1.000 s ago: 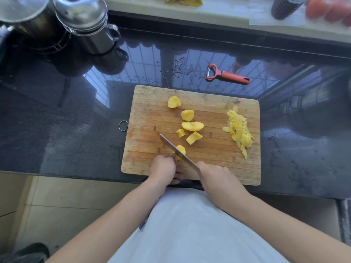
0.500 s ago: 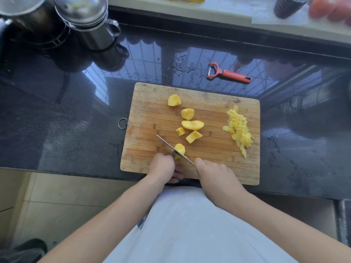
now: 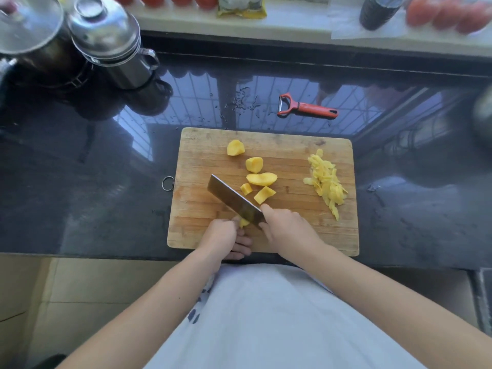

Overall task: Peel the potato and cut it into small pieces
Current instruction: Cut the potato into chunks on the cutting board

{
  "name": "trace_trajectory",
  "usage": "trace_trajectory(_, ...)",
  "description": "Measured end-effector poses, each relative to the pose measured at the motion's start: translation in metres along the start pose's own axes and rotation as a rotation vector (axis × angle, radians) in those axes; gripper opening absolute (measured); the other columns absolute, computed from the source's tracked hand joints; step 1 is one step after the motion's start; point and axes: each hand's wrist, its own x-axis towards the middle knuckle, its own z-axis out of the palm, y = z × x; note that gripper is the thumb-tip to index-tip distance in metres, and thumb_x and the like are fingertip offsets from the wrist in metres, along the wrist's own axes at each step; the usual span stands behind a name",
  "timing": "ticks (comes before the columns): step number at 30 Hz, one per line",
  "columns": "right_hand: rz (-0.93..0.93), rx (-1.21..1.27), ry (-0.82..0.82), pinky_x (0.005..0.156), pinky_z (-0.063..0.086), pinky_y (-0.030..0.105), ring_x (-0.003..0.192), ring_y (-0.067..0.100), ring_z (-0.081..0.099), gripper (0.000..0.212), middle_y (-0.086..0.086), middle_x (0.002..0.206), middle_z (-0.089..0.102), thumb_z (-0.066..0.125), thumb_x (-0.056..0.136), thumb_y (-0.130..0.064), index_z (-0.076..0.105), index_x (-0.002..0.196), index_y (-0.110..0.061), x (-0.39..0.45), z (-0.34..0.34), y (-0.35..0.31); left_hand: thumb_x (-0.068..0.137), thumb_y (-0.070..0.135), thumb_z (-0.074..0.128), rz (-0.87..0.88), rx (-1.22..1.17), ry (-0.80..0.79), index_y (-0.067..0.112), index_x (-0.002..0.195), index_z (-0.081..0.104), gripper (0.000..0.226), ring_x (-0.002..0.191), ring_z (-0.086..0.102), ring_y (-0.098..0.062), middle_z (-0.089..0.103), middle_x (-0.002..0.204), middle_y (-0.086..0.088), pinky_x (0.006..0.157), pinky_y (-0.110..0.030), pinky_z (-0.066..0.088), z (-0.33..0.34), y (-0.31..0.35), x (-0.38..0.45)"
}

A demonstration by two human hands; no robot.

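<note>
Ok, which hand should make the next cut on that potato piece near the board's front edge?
The right hand: it already grips the knife, whose blade sits over the potato piece. The left hand is holding that piece.

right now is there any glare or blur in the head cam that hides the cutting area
Head view: the dark countertop mirrors a bright window grid behind the cutting board, but the board itself is evenly lit. The knife, left hand and right hand read clearly; the potato piece under the blade is mostly hidden. Wide-angle bending and softness affect the far ledge.
</note>
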Motion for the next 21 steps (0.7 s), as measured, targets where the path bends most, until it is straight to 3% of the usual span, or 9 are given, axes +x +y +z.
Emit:
trace_trajectory(4, -0.069, 0.090, 0.037, 0.067, 0.052, 0.045, 0.077, 0.034, 0.057, 0.016, 0.003, 0.086, 0.062, 0.049, 0.102, -0.029, 0.040, 0.091, -0.022, -0.007, -0.012, 0.013, 0.110, 0.044, 0.042, 0.116, 0.112, -0.014, 0.002, 0.104, 0.061, 0.047, 0.067, 0.074, -0.029, 0.079, 0.081, -0.014, 0.063, -0.034, 0.060, -0.022, -0.003, -0.002)
trace_trajectory(8, -0.148, 0.129, 0.134, 0.062, 0.051, 0.046, 0.074, 0.027, 0.056, 0.011, -0.003, 0.082, 0.058, 0.050, 0.102, -0.028, 0.048, 0.093, -0.022, -0.017, -0.021, 0.032, 0.111, 0.039, 0.041, 0.234, 0.167, 0.120, 0.005, 0.105, 0.063, 0.041, 0.068, 0.073, -0.027, 0.079, 0.088, -0.012, 0.071, -0.040, 0.061, -0.048, 0.004, -0.004)
trace_trajectory(11, -0.276, -0.072, 0.268, 0.048, 0.049, 0.041, 0.059, 0.028, 0.054, 0.005, -0.002, 0.088, 0.059, 0.058, 0.097, -0.019, 0.059, 0.102, -0.020, -0.024, -0.026, 0.048, 0.108, 0.024, 0.049, 0.375, 0.016, 0.258, 0.006, 0.106, 0.064, 0.024, 0.067, 0.070, -0.024, 0.077, 0.096, -0.012, 0.075, -0.044, 0.061, -0.072, 0.018, -0.004)
trace_trajectory(14, -0.390, -0.292, 0.332, 0.042, 0.044, 0.030, 0.052, 0.022, 0.052, 0.028, 0.004, 0.101, 0.062, 0.071, 0.080, -0.001, 0.066, 0.105, -0.012, -0.031, -0.023, 0.062, 0.106, 0.020, 0.054, 0.495, -0.070, 0.316, 0.015, 0.104, 0.068, 0.015, 0.074, 0.070, -0.020, 0.075, 0.102, -0.013, 0.078, -0.041, 0.061, -0.089, 0.036, -0.011)
trace_trajectory(17, -0.408, -0.367, 0.486, 0.046, 0.037, 0.033, 0.053, 0.023, 0.045, 0.031, 0.010, 0.099, 0.061, 0.068, 0.072, 0.007, 0.065, 0.099, -0.009, -0.038, -0.011, 0.069, 0.103, 0.021, 0.062, 0.635, 0.191, 0.257, 0.027, 0.102, 0.073, 0.013, 0.080, 0.071, -0.012, 0.076, 0.097, 0.001, 0.082, -0.035, 0.060, -0.088, 0.049, -0.022)
trace_trajectory(21, -0.390, -0.362, 0.572, 0.047, 0.037, 0.035, 0.054, 0.024, 0.040, 0.026, 0.009, 0.090, 0.059, 0.065, 0.069, 0.008, 0.065, 0.088, -0.009, -0.040, 0.001, 0.071, 0.099, 0.027, 0.069, 0.808, 0.700, -0.014, 0.035, 0.111, 0.072, 0.015, 0.093, 0.063, 0.001, 0.070, 0.105, 0.015, 0.081, -0.019, 0.051, -0.043, 0.065, -0.030)
